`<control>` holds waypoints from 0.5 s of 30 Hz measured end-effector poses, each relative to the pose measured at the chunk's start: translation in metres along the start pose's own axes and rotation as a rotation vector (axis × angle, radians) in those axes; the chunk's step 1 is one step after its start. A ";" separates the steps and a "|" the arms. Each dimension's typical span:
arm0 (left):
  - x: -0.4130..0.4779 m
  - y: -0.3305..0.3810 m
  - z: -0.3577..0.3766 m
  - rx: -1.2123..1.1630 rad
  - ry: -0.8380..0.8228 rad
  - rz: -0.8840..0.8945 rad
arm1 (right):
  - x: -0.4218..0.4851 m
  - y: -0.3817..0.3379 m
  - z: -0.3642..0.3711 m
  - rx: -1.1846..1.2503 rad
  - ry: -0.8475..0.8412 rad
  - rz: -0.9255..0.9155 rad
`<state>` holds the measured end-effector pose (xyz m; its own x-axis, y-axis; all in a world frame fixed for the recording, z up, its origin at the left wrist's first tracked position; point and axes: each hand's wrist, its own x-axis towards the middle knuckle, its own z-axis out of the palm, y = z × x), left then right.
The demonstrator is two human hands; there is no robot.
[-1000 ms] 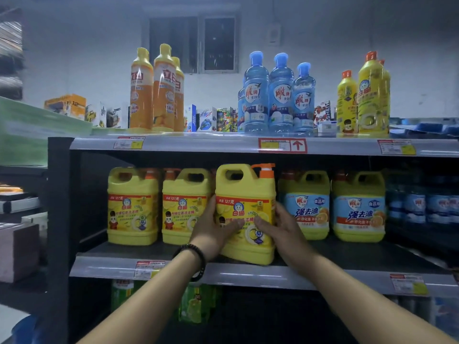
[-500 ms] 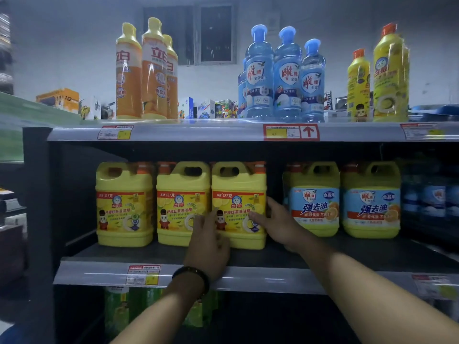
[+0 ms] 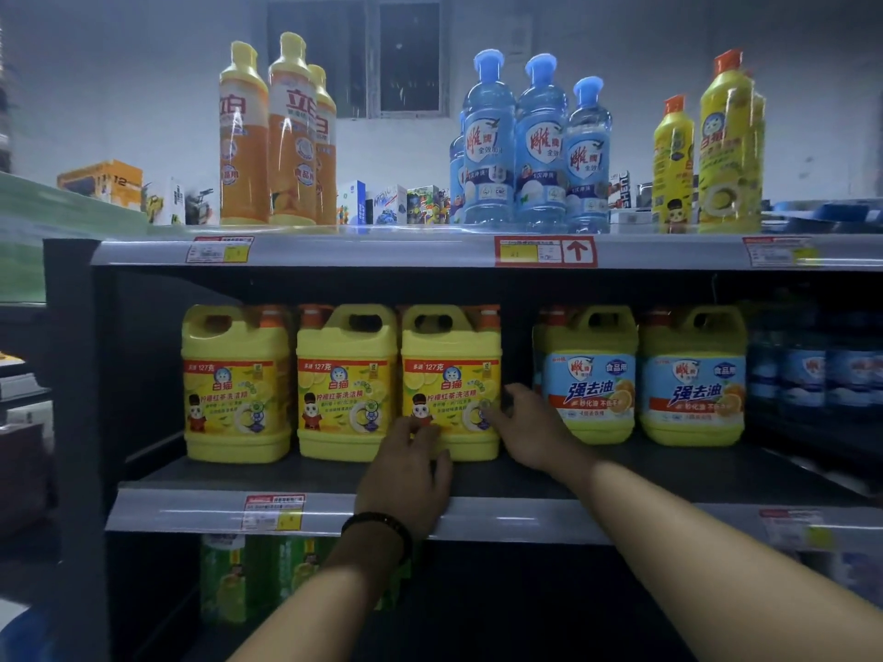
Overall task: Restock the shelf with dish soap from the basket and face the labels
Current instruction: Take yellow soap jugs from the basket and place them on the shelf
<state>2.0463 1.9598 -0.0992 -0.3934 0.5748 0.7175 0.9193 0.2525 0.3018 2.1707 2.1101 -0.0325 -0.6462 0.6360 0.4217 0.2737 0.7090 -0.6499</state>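
Left hand point(image 3: 406, 470) is reaching in over the shelf point(image 3: 286, 475) edge. Fingers are lying loosely extended, tips touching the lower front of the jug point(image 3: 451, 355); it is not gripping. A dark bracelet point(image 3: 382, 525) is sitting on its wrist.

Right hand point(image 3: 530, 432) is hovering just right of the left one. Fingers are spreading out fairly straight, tips touching the jug's lower right corner at the label edge; it is not gripping either.

The jug is standing upright on the shelf, just beyond both hands, yellow label facing out.

Left of the left hand, a second jug point(image 3: 346, 379) and a third jug point(image 3: 236, 379) of the same kind are standing in line, labels facing out.

Right of the right hand, past a gap, two blue-label jugs point(image 3: 590, 375) are standing side by side.

Below and left of the left hand, a price tag point(image 3: 273, 512) is hanging on the shelf lip.

Above both hands, the top shelf point(image 3: 382, 250) is carrying orange bottles point(image 3: 277, 150), blue bottles point(image 3: 535, 150) and yellow bottles point(image 3: 726, 150).
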 end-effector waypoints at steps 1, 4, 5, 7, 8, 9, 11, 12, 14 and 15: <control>-0.001 0.001 -0.002 0.001 -0.022 0.064 | -0.009 -0.003 -0.004 -0.023 0.005 -0.001; -0.018 0.011 -0.012 0.001 -0.007 0.326 | -0.039 -0.010 -0.018 -0.064 0.012 -0.028; -0.028 0.019 -0.017 -0.007 0.021 0.359 | -0.049 -0.012 -0.022 -0.066 0.012 -0.035; -0.050 0.035 -0.026 -0.023 0.062 0.346 | -0.072 -0.017 -0.031 -0.056 0.009 -0.036; -0.061 0.041 -0.030 -0.039 0.053 0.313 | -0.085 -0.017 -0.035 -0.049 0.003 -0.041; -0.072 0.045 -0.034 -0.057 0.032 0.285 | -0.097 -0.017 -0.039 -0.042 -0.006 -0.052; -0.097 0.047 -0.039 -0.082 -0.030 0.246 | -0.124 -0.016 -0.045 -0.055 -0.034 -0.077; -0.113 0.047 -0.041 -0.097 -0.057 0.227 | -0.139 -0.014 -0.046 -0.071 -0.044 -0.090; -0.150 0.046 -0.039 -0.135 -0.101 0.171 | -0.170 -0.006 -0.046 -0.064 -0.055 -0.097; -0.171 0.046 -0.037 -0.148 -0.127 0.136 | -0.187 0.001 -0.044 -0.049 -0.065 -0.091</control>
<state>2.1561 1.8442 -0.1847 -0.2548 0.6916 0.6759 0.9514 0.0543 0.3030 2.3233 2.0058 -0.0842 -0.7143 0.5487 0.4344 0.2457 0.7778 -0.5784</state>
